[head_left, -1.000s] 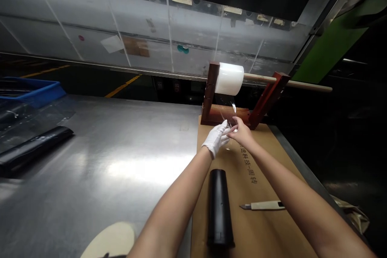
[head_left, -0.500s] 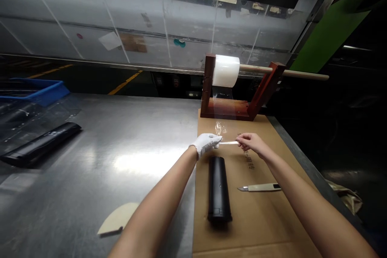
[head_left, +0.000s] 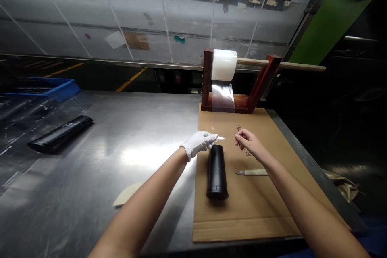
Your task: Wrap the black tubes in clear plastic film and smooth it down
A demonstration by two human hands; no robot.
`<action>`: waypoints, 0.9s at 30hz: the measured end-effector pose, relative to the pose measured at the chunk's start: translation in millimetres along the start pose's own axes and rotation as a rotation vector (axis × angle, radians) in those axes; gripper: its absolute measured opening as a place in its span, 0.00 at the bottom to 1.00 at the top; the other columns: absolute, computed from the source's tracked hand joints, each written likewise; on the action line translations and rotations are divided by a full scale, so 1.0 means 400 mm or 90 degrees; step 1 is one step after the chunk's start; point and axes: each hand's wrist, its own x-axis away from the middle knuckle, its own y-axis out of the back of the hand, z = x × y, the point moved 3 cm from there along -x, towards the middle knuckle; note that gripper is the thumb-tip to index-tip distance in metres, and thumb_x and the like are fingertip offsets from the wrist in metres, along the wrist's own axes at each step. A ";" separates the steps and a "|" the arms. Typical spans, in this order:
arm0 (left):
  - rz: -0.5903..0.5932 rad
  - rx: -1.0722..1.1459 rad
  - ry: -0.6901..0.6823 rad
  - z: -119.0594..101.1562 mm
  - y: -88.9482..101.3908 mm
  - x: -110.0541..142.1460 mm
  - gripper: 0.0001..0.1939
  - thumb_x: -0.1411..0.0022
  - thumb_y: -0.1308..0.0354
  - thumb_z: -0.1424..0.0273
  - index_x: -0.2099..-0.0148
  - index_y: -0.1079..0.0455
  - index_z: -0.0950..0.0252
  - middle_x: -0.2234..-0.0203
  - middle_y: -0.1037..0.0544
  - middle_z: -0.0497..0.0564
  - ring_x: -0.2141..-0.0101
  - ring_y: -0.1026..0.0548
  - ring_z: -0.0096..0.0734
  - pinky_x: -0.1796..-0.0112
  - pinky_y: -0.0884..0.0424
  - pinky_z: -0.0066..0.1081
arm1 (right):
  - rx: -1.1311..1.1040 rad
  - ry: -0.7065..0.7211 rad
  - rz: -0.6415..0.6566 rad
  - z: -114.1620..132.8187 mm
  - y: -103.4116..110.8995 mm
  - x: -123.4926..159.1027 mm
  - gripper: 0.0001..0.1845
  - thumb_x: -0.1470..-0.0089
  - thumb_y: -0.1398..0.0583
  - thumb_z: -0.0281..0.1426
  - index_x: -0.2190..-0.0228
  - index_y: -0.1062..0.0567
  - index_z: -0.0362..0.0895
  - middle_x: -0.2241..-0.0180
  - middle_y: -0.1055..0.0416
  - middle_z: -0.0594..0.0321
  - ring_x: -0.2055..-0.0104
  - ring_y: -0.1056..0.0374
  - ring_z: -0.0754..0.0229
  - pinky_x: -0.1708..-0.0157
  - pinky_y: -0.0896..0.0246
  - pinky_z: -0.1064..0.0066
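Observation:
My left hand (head_left: pixel 199 143), in a white glove, pinches the edge of a clear film (head_left: pixel 221 138) that catches the light beside its fingertips. My bare right hand (head_left: pixel 246 141) is closed in a pinch across from it, at the film's other side; the film is hard to see there. The same film hangs from a white roll (head_left: pixel 224 65) on a wooden dowel. Just below my left hand, a black, rounded, tube-like housing (head_left: pixel 217 173) lies lengthwise on the cardboard sheet (head_left: pixel 242 209). Right of it lies a craft knife (head_left: pixel 254 172), its handle end covered by my right forearm.
A reddish wooden stand (head_left: pixel 206 76) carries the roll at the board's far end. Left on the metal table (head_left: pixel 121 129) lie another black housing (head_left: pixel 62 134), clear plastic bags (head_left: pixel 18 117) and a pale curved piece (head_left: pixel 128 194). Behind the bags stands a blue bin (head_left: pixel 60 86).
My left hand has shifted slightly left and my hands are a little farther apart. The bright film edge between them shows less. The whole view has tilted and shifted somewhat.

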 end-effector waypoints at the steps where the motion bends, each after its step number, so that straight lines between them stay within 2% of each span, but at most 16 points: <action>1: -0.008 0.002 -0.016 0.000 -0.006 0.022 0.12 0.38 0.45 0.62 0.67 0.34 0.67 0.76 0.32 0.44 0.79 0.36 0.22 0.77 0.37 0.26 | -0.002 0.000 0.005 -0.001 -0.006 0.019 0.16 0.52 0.41 0.44 0.76 0.36 0.45 0.78 0.33 0.68 0.80 0.41 0.68 0.78 0.44 0.74; 4: -0.040 0.009 -0.051 0.019 -0.026 0.098 0.15 0.41 0.42 0.61 0.72 0.37 0.65 0.79 0.37 0.41 0.78 0.41 0.22 0.75 0.43 0.26 | -0.006 -0.011 0.014 -0.011 -0.032 0.093 0.17 0.50 0.41 0.45 0.76 0.36 0.45 0.79 0.35 0.69 0.80 0.42 0.67 0.79 0.45 0.74; 8: -0.081 0.022 -0.059 0.071 -0.061 0.195 0.19 0.42 0.43 0.58 0.76 0.44 0.62 0.79 0.43 0.40 0.76 0.44 0.24 0.73 0.46 0.28 | -0.005 -0.037 -0.009 -0.039 -0.075 0.202 0.19 0.49 0.42 0.48 0.76 0.37 0.46 0.82 0.41 0.71 0.82 0.46 0.67 0.81 0.50 0.74; 12: -0.092 0.019 -0.035 0.107 -0.088 0.252 0.19 0.42 0.44 0.58 0.76 0.46 0.61 0.79 0.45 0.40 0.76 0.47 0.26 0.73 0.48 0.29 | -0.011 -0.060 -0.025 -0.069 -0.109 0.267 0.21 0.50 0.42 0.50 0.77 0.37 0.46 0.83 0.42 0.71 0.82 0.48 0.67 0.82 0.53 0.74; 19: -0.116 0.020 0.024 0.123 -0.091 0.276 0.18 0.43 0.44 0.59 0.76 0.47 0.60 0.79 0.46 0.41 0.76 0.48 0.28 0.73 0.50 0.31 | -0.041 -0.111 -0.033 -0.118 -0.146 0.289 0.24 0.53 0.42 0.54 0.78 0.38 0.47 0.83 0.43 0.71 0.83 0.49 0.66 0.83 0.54 0.74; 23: -0.096 0.030 0.040 0.123 -0.089 0.280 0.19 0.43 0.44 0.58 0.77 0.46 0.61 0.79 0.44 0.42 0.76 0.47 0.28 0.73 0.49 0.31 | -0.058 -0.147 -0.026 -0.120 -0.149 0.295 0.24 0.54 0.42 0.55 0.78 0.39 0.47 0.84 0.45 0.72 0.84 0.51 0.67 0.85 0.54 0.74; 27: -0.075 0.061 0.052 0.131 -0.088 0.280 0.16 0.42 0.42 0.60 0.76 0.41 0.62 0.77 0.39 0.43 0.74 0.42 0.28 0.70 0.45 0.31 | -0.080 -0.184 -0.014 -0.114 -0.146 0.301 0.24 0.56 0.40 0.53 0.79 0.38 0.47 0.84 0.46 0.73 0.85 0.51 0.69 0.87 0.53 0.75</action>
